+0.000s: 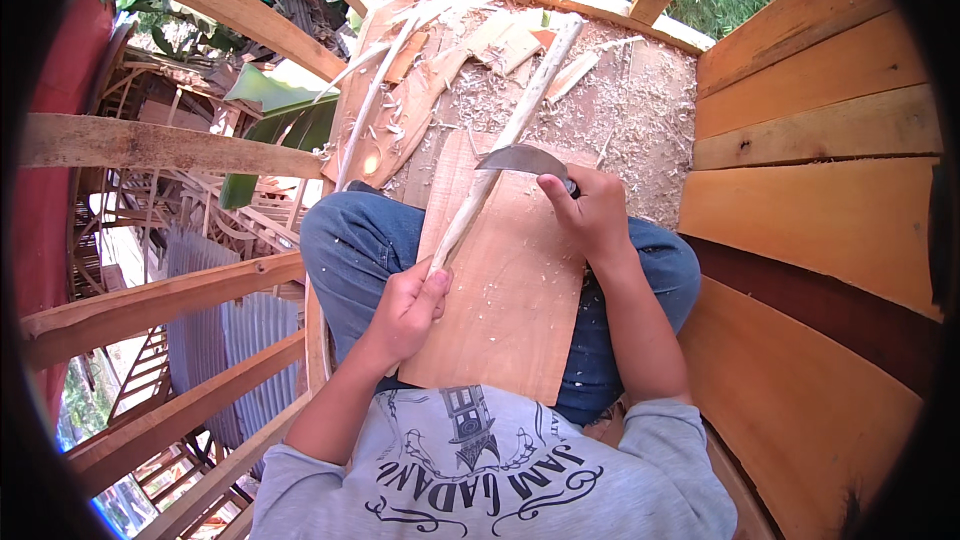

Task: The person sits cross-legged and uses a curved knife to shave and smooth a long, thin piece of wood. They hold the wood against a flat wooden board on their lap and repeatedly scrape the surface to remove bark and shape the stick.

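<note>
1. Left hand (412,310) closed, fist-like, around the near end of a pale stick (517,122).
2. Right hand (590,210), farther forward, grips a curved knife (522,158), thumb extended.
3. Stick slants forward from the left hand.

Left fingers (412,286) in a tight curl, right fingers (597,186) likewise, farther forward, thumb (557,197) outstretched.

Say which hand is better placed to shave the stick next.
Probably the right hand: it grips the knife, whose curved blade crosses over the stick. The left hand is occupied, holding the stick's near end.
</note>
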The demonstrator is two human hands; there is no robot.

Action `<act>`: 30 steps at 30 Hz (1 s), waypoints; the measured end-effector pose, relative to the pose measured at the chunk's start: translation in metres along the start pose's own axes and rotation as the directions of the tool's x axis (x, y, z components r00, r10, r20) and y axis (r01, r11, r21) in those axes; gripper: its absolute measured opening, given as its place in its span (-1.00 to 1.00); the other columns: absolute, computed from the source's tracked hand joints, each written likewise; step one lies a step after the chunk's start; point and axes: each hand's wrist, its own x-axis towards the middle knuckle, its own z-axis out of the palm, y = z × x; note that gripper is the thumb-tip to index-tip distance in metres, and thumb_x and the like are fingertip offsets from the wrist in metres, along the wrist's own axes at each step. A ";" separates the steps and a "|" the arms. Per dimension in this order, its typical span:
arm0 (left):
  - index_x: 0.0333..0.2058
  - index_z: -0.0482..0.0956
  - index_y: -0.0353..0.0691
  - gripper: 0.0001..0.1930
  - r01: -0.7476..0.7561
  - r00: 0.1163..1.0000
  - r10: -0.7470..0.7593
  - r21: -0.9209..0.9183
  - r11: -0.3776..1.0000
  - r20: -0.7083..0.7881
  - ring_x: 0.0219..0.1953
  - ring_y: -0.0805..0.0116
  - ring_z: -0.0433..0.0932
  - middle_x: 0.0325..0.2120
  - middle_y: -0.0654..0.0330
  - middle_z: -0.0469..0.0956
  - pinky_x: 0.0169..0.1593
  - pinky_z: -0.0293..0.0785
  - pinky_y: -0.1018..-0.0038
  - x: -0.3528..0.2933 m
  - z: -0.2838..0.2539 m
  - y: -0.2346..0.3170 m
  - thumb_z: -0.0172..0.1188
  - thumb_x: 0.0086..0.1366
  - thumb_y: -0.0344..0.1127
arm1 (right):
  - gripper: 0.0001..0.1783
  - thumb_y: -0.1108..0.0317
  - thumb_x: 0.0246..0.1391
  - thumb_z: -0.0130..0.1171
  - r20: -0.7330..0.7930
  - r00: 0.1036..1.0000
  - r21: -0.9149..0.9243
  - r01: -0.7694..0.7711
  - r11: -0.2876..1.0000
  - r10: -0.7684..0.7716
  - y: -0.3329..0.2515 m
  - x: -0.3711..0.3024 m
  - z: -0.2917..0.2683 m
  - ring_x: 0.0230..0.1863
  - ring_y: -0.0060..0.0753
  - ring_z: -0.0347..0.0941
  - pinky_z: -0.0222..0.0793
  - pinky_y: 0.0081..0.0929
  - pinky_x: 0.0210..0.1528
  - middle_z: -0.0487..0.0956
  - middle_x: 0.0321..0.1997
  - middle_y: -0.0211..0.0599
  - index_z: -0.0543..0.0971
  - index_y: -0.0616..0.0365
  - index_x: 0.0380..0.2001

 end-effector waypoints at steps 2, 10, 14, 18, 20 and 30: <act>-0.42 0.33 -0.31 -0.73 -0.069 0.997 0.078 0.221 0.973 -0.030 -0.65 0.58 0.23 -0.72 0.32 0.26 -0.56 0.17 0.53 0.000 0.007 0.002 -0.07 0.40 -0.24 | -0.35 -0.19 -0.01 0.18 0.029 0.998 -0.030 -0.053 0.998 0.053 -0.002 -0.001 0.000 -0.67 -0.02 0.41 0.29 -0.23 -0.57 0.43 -0.74 -0.02 0.48 0.26 -0.74; -0.39 0.34 -0.34 -0.82 -0.139 0.976 0.203 0.489 0.861 -0.080 -0.73 0.40 0.26 -0.77 0.09 0.21 -0.59 0.20 0.39 -0.016 0.023 0.011 -0.06 0.37 -0.35 | -0.27 -0.34 -0.07 0.13 0.015 0.989 -0.224 -0.139 0.965 0.146 -0.007 0.006 -0.014 -0.62 -0.01 0.47 0.35 -0.18 -0.53 0.46 -0.73 -0.04 0.55 0.24 -0.70; -0.37 0.35 -0.33 -0.83 -0.119 0.988 0.147 0.352 0.928 -0.055 -0.72 0.41 0.28 -0.77 0.12 0.22 -0.59 0.21 0.41 -0.025 0.034 0.013 -0.06 0.38 -0.35 | -0.24 -0.38 -0.10 0.13 -0.046 0.985 -0.238 -0.173 0.956 0.167 -0.003 0.009 -0.019 -0.64 -0.03 0.46 0.34 -0.20 -0.55 0.46 -0.73 -0.04 0.54 0.25 -0.72; -0.36 0.37 -0.32 -0.83 -0.098 0.993 0.113 0.304 0.948 -0.032 -0.71 0.43 0.29 -0.76 0.17 0.25 -0.57 0.22 0.44 -0.036 0.033 0.015 -0.09 0.38 -0.35 | -0.23 -0.40 -0.12 0.14 -0.077 0.980 -0.191 -0.194 0.962 0.183 0.008 0.011 -0.017 -0.67 -0.06 0.44 0.30 -0.21 -0.58 0.43 -0.77 -0.07 0.55 0.23 -0.74; -0.36 0.37 -0.31 -0.82 -0.086 0.993 0.107 0.360 0.929 -0.039 -0.70 0.46 0.29 -0.74 0.20 0.26 -0.57 0.22 0.45 -0.038 0.030 0.013 -0.10 0.39 -0.34 | -0.20 -0.42 -0.08 0.08 -0.110 0.970 -0.148 -0.233 0.961 0.218 0.008 0.012 -0.016 -0.66 -0.03 0.44 0.30 -0.18 -0.56 0.45 -0.75 -0.06 0.57 0.25 -0.71; -0.35 0.35 -0.33 -0.80 0.053 0.995 -0.052 0.010 0.999 -0.085 -0.69 0.46 0.27 -0.74 0.20 0.24 -0.56 0.21 0.44 -0.052 0.008 -0.013 -0.11 0.39 -0.31 | -0.22 -0.37 -0.04 0.08 -0.018 0.991 -0.102 -0.133 0.986 0.132 -0.010 0.010 -0.018 -0.63 0.03 0.45 0.32 -0.17 -0.53 0.44 -0.74 -0.01 0.51 0.28 -0.74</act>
